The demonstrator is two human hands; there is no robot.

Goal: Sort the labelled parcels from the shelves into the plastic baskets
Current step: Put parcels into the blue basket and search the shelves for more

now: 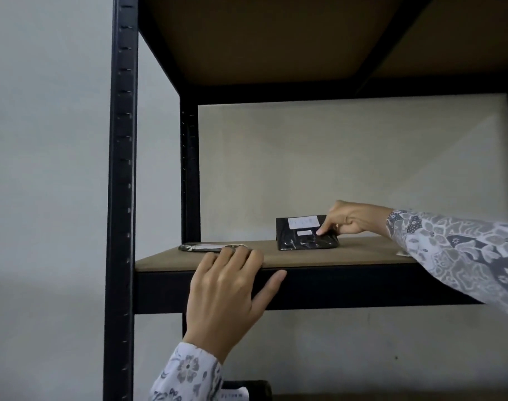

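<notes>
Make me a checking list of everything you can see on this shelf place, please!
Surface: brown shelf board in a black metal rack.
Job's things: black labelled parcel tilted up at the back; flat parcel lying near the front left; baskets not in view.
Clutter: nothing seen.
Hands: right hand grips the black parcel's right edge; left hand rests on the shelf's front edge, fingers straight.
Cables: nothing seen.
Surroundings: pale wall; another labelled item below.
</notes>
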